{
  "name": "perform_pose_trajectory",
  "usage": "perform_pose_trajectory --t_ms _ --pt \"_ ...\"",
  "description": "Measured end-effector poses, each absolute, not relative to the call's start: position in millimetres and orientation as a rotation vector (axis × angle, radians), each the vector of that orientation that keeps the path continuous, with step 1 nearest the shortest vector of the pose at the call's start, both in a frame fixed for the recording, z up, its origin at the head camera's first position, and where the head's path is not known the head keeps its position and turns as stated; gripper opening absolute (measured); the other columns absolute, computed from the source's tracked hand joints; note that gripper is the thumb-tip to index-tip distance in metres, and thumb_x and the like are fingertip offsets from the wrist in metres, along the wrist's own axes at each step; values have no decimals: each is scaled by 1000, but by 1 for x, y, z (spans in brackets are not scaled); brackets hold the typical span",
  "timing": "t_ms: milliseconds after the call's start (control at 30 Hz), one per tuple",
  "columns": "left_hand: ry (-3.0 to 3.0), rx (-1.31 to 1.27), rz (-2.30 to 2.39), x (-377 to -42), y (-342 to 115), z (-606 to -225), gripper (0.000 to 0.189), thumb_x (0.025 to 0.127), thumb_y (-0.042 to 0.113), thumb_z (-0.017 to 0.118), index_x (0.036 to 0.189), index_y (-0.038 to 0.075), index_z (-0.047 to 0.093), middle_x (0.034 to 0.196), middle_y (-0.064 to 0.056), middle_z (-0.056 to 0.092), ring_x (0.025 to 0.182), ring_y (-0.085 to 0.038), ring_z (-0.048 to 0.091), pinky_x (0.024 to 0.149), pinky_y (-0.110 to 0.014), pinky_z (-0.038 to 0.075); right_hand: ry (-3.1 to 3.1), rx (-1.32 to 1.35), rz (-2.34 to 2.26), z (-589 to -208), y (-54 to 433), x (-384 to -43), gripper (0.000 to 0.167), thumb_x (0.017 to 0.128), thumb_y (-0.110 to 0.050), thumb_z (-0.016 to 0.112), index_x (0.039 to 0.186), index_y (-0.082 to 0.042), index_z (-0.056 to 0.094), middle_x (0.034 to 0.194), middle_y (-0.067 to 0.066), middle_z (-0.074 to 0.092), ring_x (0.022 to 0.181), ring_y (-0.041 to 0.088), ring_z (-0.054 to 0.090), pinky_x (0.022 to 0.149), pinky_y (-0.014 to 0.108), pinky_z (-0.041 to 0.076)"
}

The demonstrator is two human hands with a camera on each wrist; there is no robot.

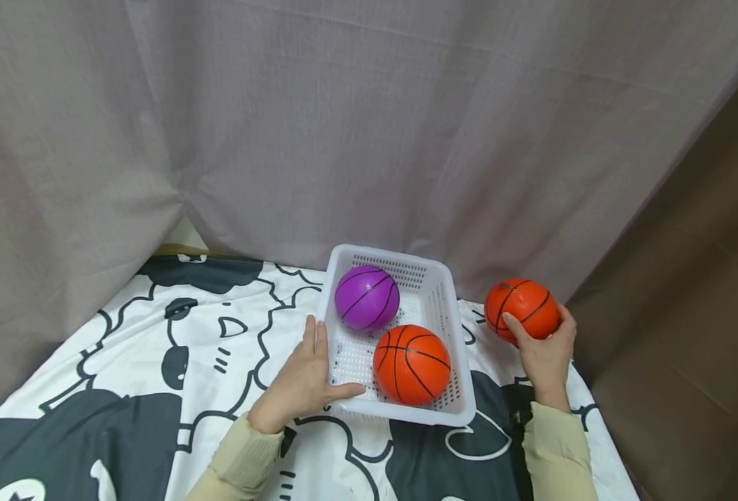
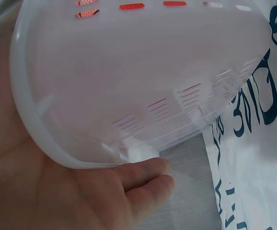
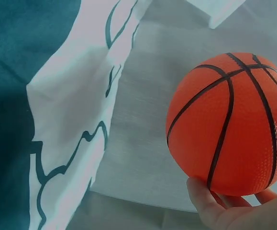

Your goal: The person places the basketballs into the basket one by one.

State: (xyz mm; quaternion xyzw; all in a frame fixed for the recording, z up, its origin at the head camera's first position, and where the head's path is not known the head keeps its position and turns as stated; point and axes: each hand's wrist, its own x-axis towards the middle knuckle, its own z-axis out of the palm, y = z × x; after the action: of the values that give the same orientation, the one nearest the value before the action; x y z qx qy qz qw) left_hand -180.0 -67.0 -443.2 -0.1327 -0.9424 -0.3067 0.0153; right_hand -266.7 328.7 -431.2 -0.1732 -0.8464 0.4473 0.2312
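A white plastic basket (image 1: 420, 415) with slotted walls stands on the patterned cloth. Inside it, a purple ball (image 1: 367, 298) sits toward the back left and an orange basketball (image 1: 411, 365) toward the front right. My left hand (image 1: 299, 384) lies against the basket's front left corner, fingers straight along the outer wall and thumb reaching over the rim. In the left wrist view the palm meets the rim (image 2: 21, 91). To the right of the basket, my right hand (image 1: 547, 355) grips a second orange basketball (image 1: 521, 308), fingers and thumb spread around it.
Black-and-white cartoon cloth (image 1: 218, 348) covers the surface beneath. A grey curtain (image 1: 344, 125) hangs close behind the basket. Brown fabric (image 1: 688, 334) hangs along the right side, past the cloth's edge.
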Motion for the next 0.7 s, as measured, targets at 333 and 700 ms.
perform_pose_trajectory --t_ms 333,700 --pt "-2931 -401 -961 -180 -67 -442 125 71 66 74 149 -13 16 155 -34 2 137 -47 30 108 -50 33 -2310 -417 1225 -420 320 -256 97 79 -48 77 154 -24 18 153 5 30 136 28 33 107 54 35" --pt "-2923 -416 -962 -179 -67 -441 125 72 66 73 148 -14 15 155 -35 1 136 -48 31 108 -51 33 -2309 -367 1195 -414 313 -251 96 79 -47 78 153 -25 21 151 4 32 133 27 36 104 54 38"
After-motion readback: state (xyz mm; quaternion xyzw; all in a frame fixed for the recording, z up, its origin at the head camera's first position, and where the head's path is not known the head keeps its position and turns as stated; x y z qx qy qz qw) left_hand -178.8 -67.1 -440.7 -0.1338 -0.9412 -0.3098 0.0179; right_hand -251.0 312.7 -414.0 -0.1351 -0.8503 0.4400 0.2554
